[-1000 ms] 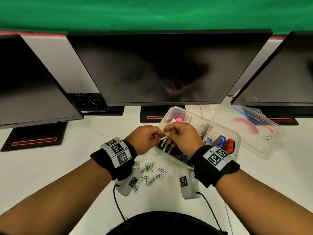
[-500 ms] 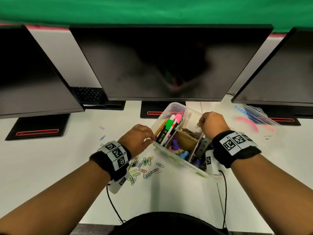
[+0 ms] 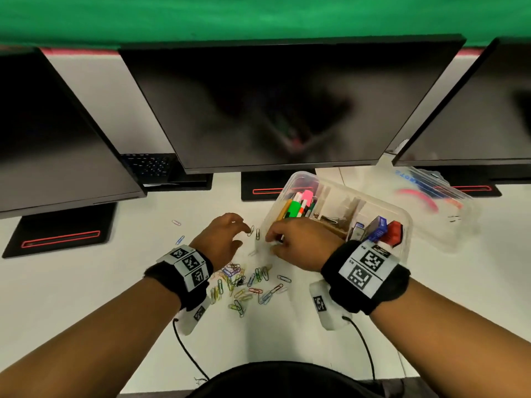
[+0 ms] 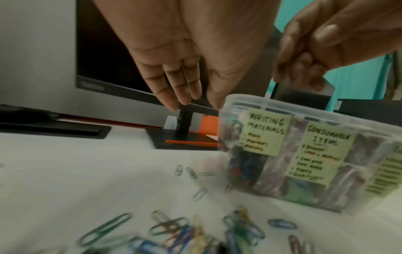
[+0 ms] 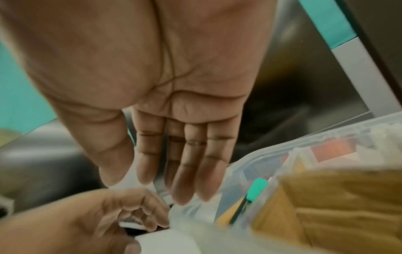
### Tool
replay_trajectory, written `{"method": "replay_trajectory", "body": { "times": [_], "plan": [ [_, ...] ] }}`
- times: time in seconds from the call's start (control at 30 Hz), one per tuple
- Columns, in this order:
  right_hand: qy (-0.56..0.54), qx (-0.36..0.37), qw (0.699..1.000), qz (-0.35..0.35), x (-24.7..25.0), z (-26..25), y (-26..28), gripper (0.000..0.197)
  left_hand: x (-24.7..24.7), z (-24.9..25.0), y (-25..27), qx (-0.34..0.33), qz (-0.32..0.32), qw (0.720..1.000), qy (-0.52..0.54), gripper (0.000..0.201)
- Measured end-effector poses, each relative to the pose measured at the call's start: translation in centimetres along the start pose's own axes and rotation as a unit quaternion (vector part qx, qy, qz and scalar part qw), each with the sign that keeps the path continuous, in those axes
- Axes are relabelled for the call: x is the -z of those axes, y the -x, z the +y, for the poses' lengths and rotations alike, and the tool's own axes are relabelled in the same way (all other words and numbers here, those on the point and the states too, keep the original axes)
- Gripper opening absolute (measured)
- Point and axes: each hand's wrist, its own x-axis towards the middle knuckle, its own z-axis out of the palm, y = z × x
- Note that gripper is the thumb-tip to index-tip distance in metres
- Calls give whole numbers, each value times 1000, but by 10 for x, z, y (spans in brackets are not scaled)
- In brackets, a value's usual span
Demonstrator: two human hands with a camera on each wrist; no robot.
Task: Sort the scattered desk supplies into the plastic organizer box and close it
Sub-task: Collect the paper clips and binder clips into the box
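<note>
Step in hand: both hands are down over the paper clips (image 3: 244, 285), going for the 2 loose ones (image 3: 254, 232) just left of the organizer box (image 3: 402, 225)!
Left hand (image 3: 222, 239): fingers (image 4: 174, 89) spread and relaxed, grasping nothing, tips hovering right by those 2 clips.
Right hand (image 3: 298, 244): at the box's near-left corner; the right wrist view shows its fingers (image 5: 191, 163) straight and empty.
Where the task's things are: the box sits open on the desk (image 3: 86, 282), markers (image 3: 298, 203) in its left compartment, the main clip pile in front of and left of the box, the lid (image 3: 431, 196) lying off to the box's right.
How to do it well: I'd say rake the clips into a tight heap against 1 cupped palm and scoop, rather than pinching them 1 at a time. Flat wire slides on a smooth desk, so press lightly and drag.
Watch out: the stragglers (image 3: 178, 231) far left of the box are easy to miss.
Change from 0.5 s ago: the right hand has left the box's far side and come to its near-left corner; the left has let go of the box edge.
</note>
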Motion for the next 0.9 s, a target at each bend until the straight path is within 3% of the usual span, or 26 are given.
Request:
{"method": "replay_trajectory", "body": {
  "times": [0.2, 0.43, 0.57, 0.7, 0.8, 0.9],
  "plan": [
    [47, 37, 996, -65, -63, -17, -7, 29, 7, -61, 16, 91, -115, 989, -19, 33],
    [107, -138, 971, -161, -125, 13, -4, 60, 1, -108, 40, 163, -166, 972, -26, 42],
    [146, -135, 959, -202, -145, -8, -14, 61, -7, -116, 44, 157, -189, 969, -21, 48],
    [45, -87, 981, -167, -149, -30, -38, 66, -17, -110, 43, 101, -203, 974, 4, 45],
    [-36, -60, 992, -101, -144, -35, -59, 58, -19, -109, 39, 67, -196, 978, 33, 43],
    [40, -100, 993, -41, -134, -29, -83, 58, -12, -120, 31, 64, -147, 986, 53, 39]
  ]
}}
